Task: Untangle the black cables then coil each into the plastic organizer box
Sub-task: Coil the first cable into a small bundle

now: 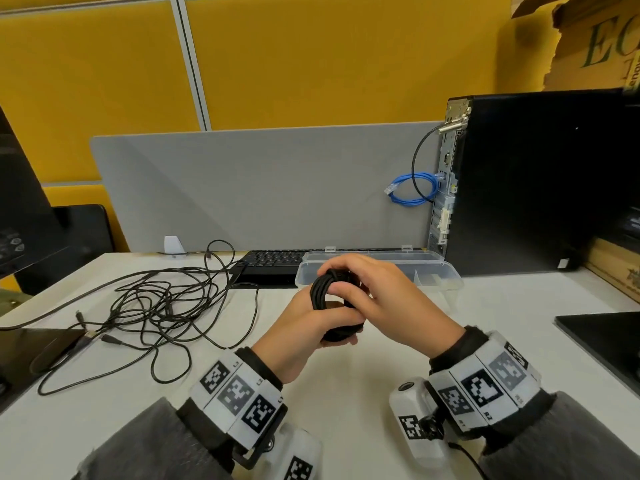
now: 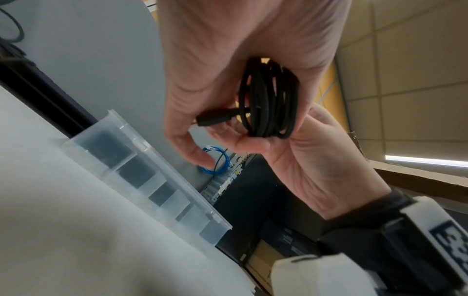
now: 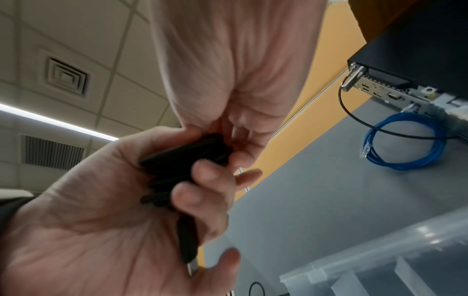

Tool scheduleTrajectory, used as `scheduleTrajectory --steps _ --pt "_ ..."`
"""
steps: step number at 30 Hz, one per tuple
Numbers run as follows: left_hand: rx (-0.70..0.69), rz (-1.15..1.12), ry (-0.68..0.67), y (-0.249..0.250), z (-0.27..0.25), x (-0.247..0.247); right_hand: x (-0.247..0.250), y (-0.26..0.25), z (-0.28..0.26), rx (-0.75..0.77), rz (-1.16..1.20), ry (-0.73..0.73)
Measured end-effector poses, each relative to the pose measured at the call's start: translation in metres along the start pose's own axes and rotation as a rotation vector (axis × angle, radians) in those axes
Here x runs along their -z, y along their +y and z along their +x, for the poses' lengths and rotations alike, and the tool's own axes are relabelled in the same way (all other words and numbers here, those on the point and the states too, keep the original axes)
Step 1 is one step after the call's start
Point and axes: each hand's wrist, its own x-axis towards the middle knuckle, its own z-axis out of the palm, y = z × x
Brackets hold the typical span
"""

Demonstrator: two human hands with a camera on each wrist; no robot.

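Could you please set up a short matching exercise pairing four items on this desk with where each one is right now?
Items:
1. coiled black cable
2. tangled black cables
3. blue cable
4. organizer box

Places:
A. hanging beside the computer tower
B. open, behind the hands
C. held in both hands
D. spread on the table's left

Pairs: 1-C, 2-D, 3-A, 4-B

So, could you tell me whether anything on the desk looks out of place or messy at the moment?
Yes: a tangle of black cables sprawls loose over the desk's left side. The plastic organizer box stands open. Both the left hand and right hand hold one neatly wound black coil.
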Motion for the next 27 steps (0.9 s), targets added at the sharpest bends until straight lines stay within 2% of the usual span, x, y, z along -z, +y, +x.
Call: scheduleTrajectory --steps 5,9,11,14,16,22,25,27 --pt "-0.004 -0.214 0.004 -0.008 0.002 -0.005 0.002 0.0 -0.001 -0.008 -0.012 -0.036" --pt "-0.064 -0.371 0.135 -0.014 0.008 0.001 0.002 0.002 -0.001 -0.037 -0.032 -0.012" --pt "-0.045 -0.443 0.173 -0.017 0.009 0.004 -0.001 0.002 -0.001 -0.07 -0.023 0.017" --pt "0.064 -0.482 0.058 -0.014 0.008 0.004 -0.003 0.002 -0.001 -0.096 -0.045 0.008" --pt "0.107 -0.468 0.038 -0.013 0.006 0.006 -0.003 0.002 -0.001 -0.095 -0.049 -0.007" --pt "0.108 -0.417 -0.091 -0.007 0.003 0.011 0.0 -0.004 -0.002 -0.081 -0.053 -0.054" --pt "0.099 -0.393 -0.08 -0.006 0.002 0.008 0.001 -0.003 -0.001 -0.086 -0.031 -0.068" --pt "0.101 -0.39 -0.02 -0.007 0.003 0.003 0.001 -0.001 -0.002 -0.09 -0.017 -0.082"
